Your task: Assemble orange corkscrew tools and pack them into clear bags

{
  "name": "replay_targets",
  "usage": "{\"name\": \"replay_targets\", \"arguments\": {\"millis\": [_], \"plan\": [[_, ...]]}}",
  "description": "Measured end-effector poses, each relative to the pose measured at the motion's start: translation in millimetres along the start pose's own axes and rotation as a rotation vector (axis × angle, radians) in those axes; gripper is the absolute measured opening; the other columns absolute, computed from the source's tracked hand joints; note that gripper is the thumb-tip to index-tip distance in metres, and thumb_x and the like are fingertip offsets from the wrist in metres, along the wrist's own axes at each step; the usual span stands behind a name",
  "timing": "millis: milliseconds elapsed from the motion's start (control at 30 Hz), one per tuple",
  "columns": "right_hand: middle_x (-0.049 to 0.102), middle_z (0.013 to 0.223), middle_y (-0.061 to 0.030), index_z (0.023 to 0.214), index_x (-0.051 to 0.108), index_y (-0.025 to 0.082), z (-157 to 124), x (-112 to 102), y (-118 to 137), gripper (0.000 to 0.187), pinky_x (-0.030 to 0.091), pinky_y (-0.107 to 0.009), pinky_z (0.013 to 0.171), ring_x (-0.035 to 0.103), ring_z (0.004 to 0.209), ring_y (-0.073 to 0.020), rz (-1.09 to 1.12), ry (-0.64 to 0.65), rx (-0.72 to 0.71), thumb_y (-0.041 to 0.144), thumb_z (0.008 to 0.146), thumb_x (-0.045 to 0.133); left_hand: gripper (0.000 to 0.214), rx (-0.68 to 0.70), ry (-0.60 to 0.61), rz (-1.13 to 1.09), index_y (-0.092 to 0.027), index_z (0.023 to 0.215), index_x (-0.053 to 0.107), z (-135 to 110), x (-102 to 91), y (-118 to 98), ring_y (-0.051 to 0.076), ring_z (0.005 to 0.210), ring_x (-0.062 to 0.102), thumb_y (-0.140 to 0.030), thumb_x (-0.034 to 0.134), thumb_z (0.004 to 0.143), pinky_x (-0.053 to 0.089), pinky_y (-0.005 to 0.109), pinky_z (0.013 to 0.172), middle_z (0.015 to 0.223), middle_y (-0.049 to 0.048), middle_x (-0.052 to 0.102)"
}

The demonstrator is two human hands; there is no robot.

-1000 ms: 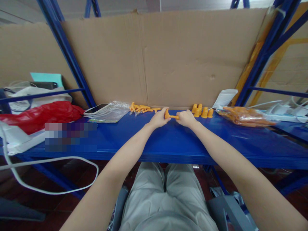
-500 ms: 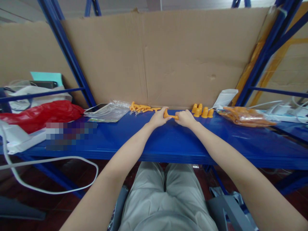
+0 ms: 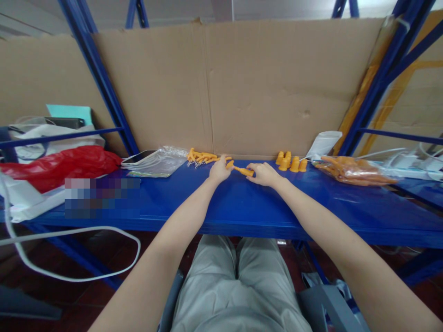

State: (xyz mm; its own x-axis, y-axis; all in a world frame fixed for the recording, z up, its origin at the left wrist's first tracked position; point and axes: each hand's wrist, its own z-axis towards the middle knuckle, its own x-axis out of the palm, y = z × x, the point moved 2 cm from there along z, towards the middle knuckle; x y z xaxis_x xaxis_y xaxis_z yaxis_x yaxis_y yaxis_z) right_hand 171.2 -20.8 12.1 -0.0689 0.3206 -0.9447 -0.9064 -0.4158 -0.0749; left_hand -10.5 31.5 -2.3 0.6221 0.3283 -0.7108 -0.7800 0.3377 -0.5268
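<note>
A slender orange plastic piece [image 3: 243,171] spans the gap between my hands, just above the blue tabletop. My left hand [image 3: 218,171] is closed on its left end, where part of it is hidden by the fingers. At the right end, the thumb and forefinger of my right hand [image 3: 265,174] lie around the tip in a loose pinch. Beyond my left hand lies a pile of orange plastic pieces with small metal chains [image 3: 200,156]. Several orange cup-shaped pieces [image 3: 294,164] stand upright past my right hand.
A clear bag of orange parts [image 3: 353,170] lies on the right of the blue table [image 3: 249,207]. On the left are a plastic bag with a white cable [image 3: 162,162], a red bag [image 3: 65,165] and a white cable loop [image 3: 138,249]. A cardboard panel [image 3: 256,87] stands behind.
My left hand has shifted slightly left, and the orange piece now slants down to the right. The fingers of my right hand have loosened and show more of its end.
</note>
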Motion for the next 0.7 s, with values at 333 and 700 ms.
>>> {"name": "replay_targets", "arguments": {"millis": [333,700], "plan": [[0.065,0.131,-0.0118,0.133,0.056,0.017,1,6,-3,0.048,0.047,-0.033,0.096,0.063,0.117,-0.0242,0.075,0.008,-0.051,0.029,0.088,0.062,0.046,-0.020,0.007,0.085,-0.018,0.129,0.050,2,2.9,5,0.024,0.108,0.066,-0.013,0.059,0.084,0.050,0.036,0.092,0.111,0.0134,0.072],[0.071,0.116,-0.0165,0.123,0.064,0.015,-7,2,-35,0.039,0.051,-0.035,0.085,0.067,0.110,-0.0281,-0.148,0.097,0.398,0.033,0.091,0.053,0.048,0.064,0.105,0.022,-0.015,0.129,0.055,6,11.3,8,0.023,0.107,0.066,-0.014,0.061,0.082,0.050,0.036,0.097,0.116,0.0133,0.068]]}}
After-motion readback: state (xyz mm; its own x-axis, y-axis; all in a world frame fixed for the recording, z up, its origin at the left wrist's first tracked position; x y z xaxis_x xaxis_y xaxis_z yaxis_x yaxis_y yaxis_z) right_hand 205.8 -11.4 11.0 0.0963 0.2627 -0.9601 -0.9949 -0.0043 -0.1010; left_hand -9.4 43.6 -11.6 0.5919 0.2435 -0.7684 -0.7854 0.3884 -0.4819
